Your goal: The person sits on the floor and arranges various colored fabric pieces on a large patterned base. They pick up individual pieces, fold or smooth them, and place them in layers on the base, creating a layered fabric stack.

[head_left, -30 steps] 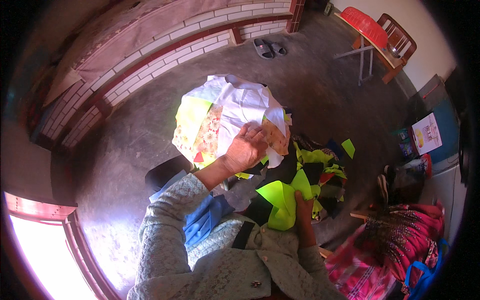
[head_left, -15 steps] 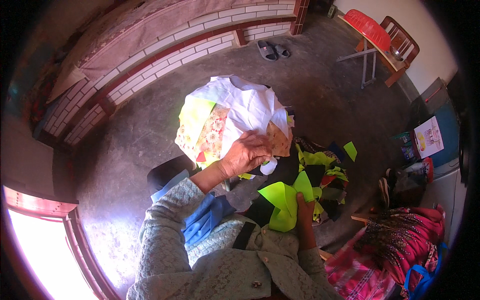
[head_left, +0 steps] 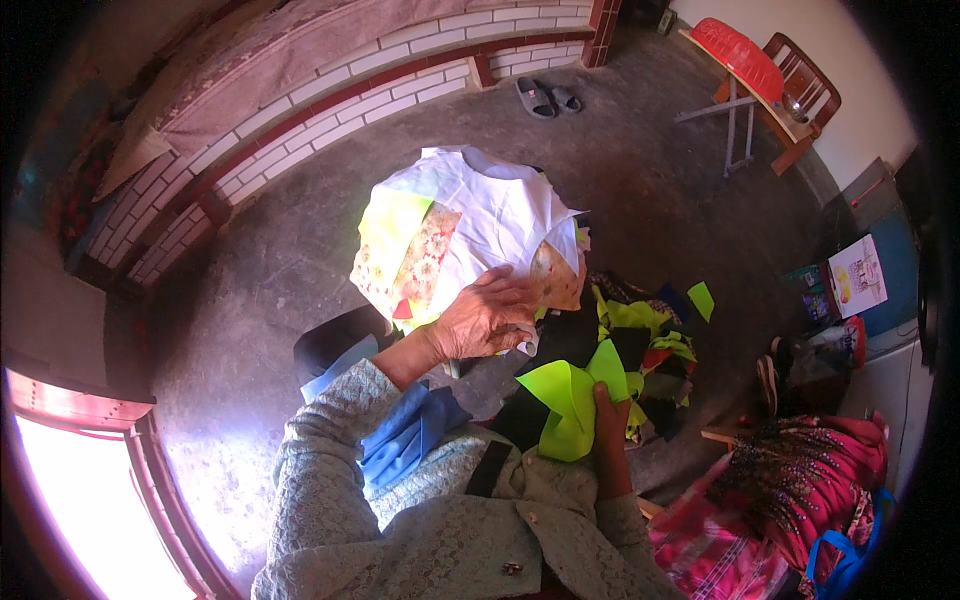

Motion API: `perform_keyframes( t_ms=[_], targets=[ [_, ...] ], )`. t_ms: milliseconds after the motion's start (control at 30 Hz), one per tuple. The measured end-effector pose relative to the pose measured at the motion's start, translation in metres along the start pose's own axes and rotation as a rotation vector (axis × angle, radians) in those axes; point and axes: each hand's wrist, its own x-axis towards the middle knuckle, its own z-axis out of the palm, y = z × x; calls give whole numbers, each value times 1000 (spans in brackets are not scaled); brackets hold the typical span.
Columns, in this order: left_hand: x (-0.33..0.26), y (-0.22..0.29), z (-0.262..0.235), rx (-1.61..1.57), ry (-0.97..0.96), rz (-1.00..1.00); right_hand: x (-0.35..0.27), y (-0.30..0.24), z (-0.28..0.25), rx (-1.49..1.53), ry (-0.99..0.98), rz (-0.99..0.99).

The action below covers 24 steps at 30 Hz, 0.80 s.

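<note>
The left hand point(head_left: 487, 318) has drawn a little closer to the person's body than a second ago, and the white cloth point(head_left: 500, 205) lies smoother now. That cloth is spread over a rounded floral mound point(head_left: 428, 252) in front of the person. The left fingers bend over the cloth's near edge; from where I stand I can't tell whether they pinch it. The right hand point(head_left: 610, 412), lower down, grips a folded neon-green cloth point(head_left: 565, 410). Just beyond it a heap of scraps point(head_left: 640, 318) lies on the dark floor point(head_left: 640, 200); grey slippers point(head_left: 540, 98) sit well apart.
</note>
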Motion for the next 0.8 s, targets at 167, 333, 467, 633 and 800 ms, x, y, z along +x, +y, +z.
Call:
perform_keyframes(
  t_ms=[167,333,467,633,800],
  targets=[
    [-8,0,0,-11,-22,-19,2,8,-5,-25,11,-8],
    [-14,2,-2,-21,23,-19,2,9,-5,-18,8,12],
    [-1,2,-19,-85,25,-104,2,6,-3,6,33,42],
    [55,-17,-28,197,139,-136,-3,-14,9,66,15,62],
    [71,-74,15,606,-54,-314,-3,-5,5,55,22,70]
  ],
)
